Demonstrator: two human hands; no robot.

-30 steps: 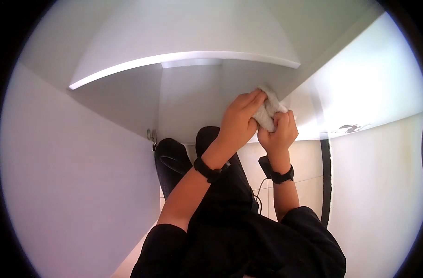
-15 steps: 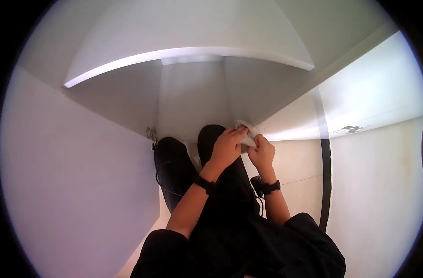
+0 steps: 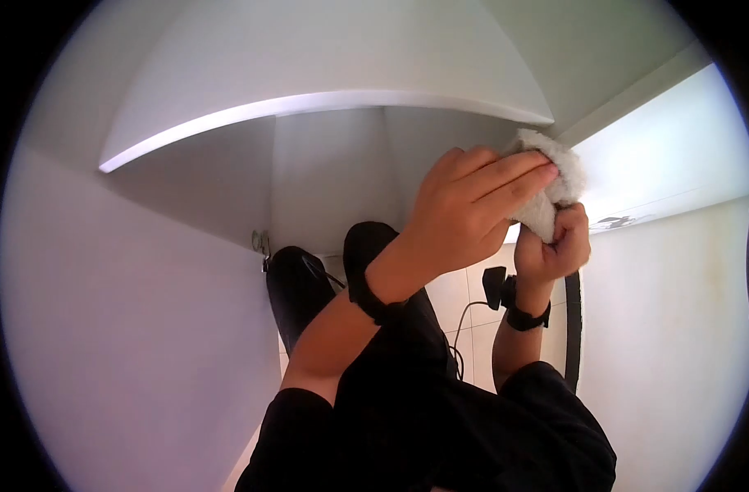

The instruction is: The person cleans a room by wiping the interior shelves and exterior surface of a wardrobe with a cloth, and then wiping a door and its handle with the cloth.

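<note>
A white, fuzzy cleaning cloth (image 3: 567,176) is bunched between my two hands, close to the right end of the shelf's front edge. My left hand (image 3: 473,205) reaches across from the left, its fingers laid over the cloth and pressing on it. Just below and to the right, my right hand (image 3: 559,244) grips the lower corner of the cloth in a closed fist. Both wrists wear black straps. The cloth hides part of the cabinet's right front edge; whether it touches that edge I cannot tell.
A white shelf (image 3: 333,100) with a curved-looking front edge spans the cabinet above my knees. On the left stands an open door panel (image 3: 136,320) with a metal hinge (image 3: 261,244). A white panel (image 3: 669,279) rises at right. A cable (image 3: 460,324) hangs near my right wrist.
Both hands have moved up and to the right with the cloth, from beside my knee to the shelf's right end. They now appear larger, nearer the camera.
</note>
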